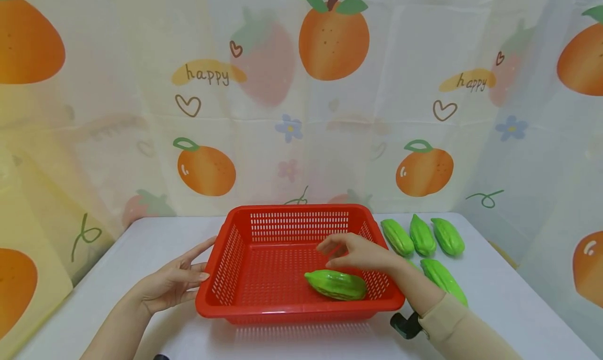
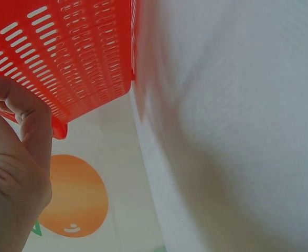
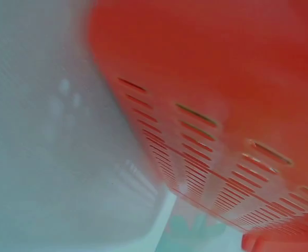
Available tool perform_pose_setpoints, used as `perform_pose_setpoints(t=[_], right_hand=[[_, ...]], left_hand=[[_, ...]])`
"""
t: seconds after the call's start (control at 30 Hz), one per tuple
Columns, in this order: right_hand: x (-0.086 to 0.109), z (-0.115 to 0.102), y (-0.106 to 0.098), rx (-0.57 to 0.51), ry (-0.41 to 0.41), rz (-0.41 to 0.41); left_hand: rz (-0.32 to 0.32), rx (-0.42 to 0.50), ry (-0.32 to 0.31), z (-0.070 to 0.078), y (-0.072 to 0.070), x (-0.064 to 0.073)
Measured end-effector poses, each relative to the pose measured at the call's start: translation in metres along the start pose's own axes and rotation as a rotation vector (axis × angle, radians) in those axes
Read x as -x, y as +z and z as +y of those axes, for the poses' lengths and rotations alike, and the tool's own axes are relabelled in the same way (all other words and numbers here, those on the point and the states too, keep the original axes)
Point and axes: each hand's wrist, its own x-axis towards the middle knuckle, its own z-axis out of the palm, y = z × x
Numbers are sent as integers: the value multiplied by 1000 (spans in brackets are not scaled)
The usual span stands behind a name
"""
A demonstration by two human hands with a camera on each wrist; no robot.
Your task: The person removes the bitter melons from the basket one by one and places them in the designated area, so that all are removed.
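Note:
A red plastic basket (image 1: 301, 312) with slotted walls sits on the white table. My left hand (image 1: 171, 282) holds its left rim, and the left wrist view shows bent fingers (image 2: 30, 118) at the basket's edge. Inside the basket, toward the front right, lies a glossy green ribbed, gourd-like fruit or vegetable (image 1: 336, 285) with a pointed end. Just above it hovers my right hand (image 1: 355, 252), fingers loosely bent and holding nothing. The right wrist view shows only the slotted outer wall of the basket (image 3: 206, 157) and the table; that hand is out of its sight.
Several more green ribbed pieces (image 1: 422, 235) lie right of the basket, one partly hidden behind the right forearm. A black device (image 1: 406, 326) is at the right wrist. A fruit-printed curtain (image 1: 311, 124) hangs behind the white table (image 1: 165, 234).

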Motion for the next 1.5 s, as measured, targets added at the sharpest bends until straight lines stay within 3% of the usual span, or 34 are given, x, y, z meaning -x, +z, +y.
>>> perform_pose_setpoints(t=[1.1, 1.5], right_hand=[[0, 3, 8, 203, 79, -121], [1, 2, 10, 201, 110, -156]], left_hand=[[-12, 9, 16, 0, 1, 0], [0, 10, 4, 0, 1, 0]])
